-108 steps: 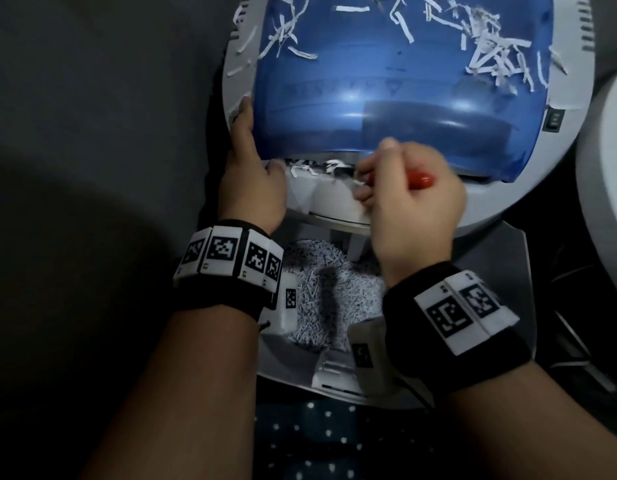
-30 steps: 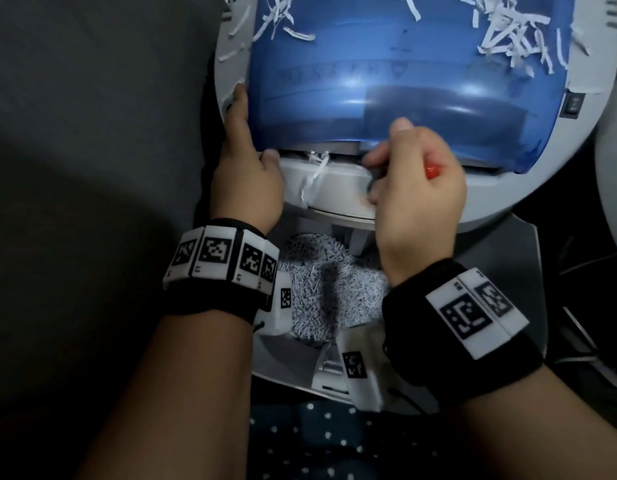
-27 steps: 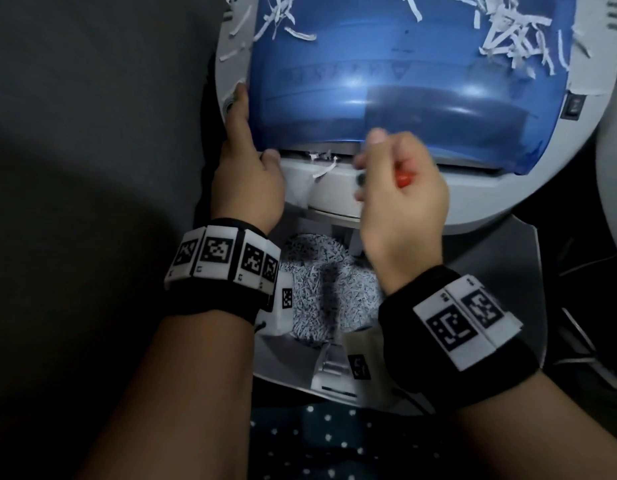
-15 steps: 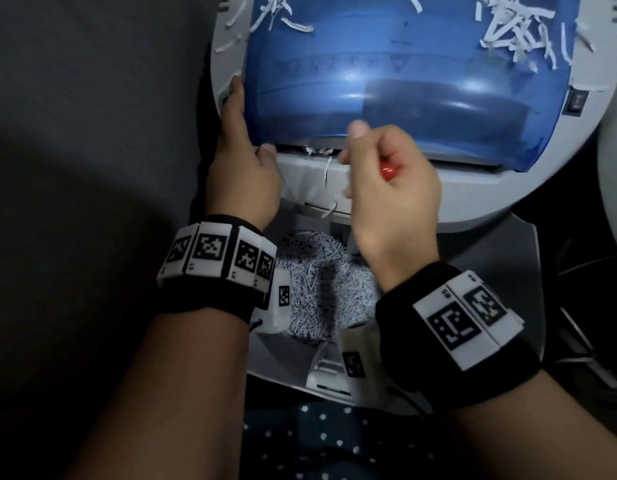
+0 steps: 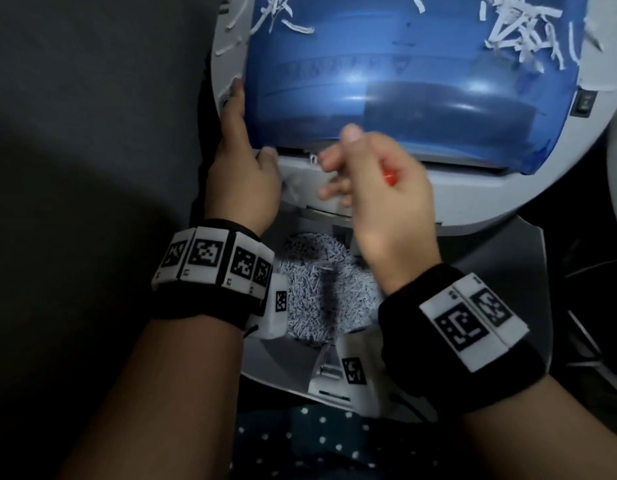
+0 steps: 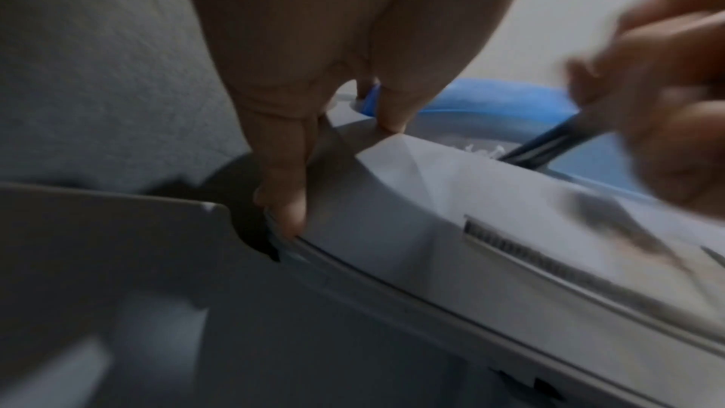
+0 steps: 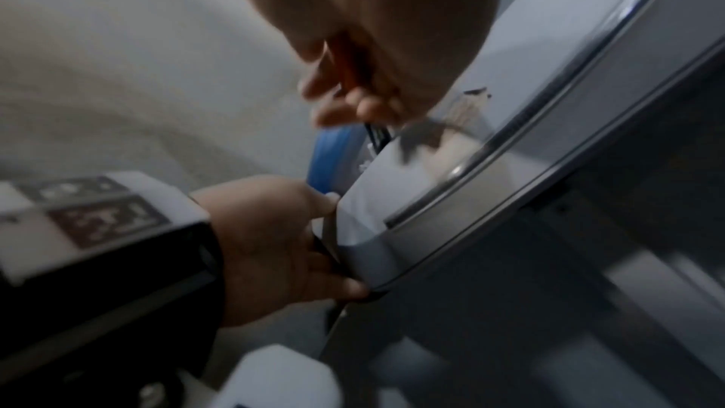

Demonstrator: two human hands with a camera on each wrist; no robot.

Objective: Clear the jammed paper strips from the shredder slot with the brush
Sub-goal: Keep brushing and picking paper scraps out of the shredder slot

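Shredder (image 5: 473, 199) tilted over its bin, left hand (image 5: 243, 181) gripping the head's left edge, right hand (image 5: 383, 195) curled round the red-handled brush (image 5: 390, 177), dark bristles (image 6: 549, 145) at the slot's left end, among jammed paper strips (image 6: 480, 149), loose shreds (image 5: 320, 292) in the bin below.

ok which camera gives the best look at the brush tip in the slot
The left wrist view: the brush shows as a dark shaft from the right hand reaching white paper strips at the slot. The right wrist view shows a blurred dark bit; the head view only its red handle.
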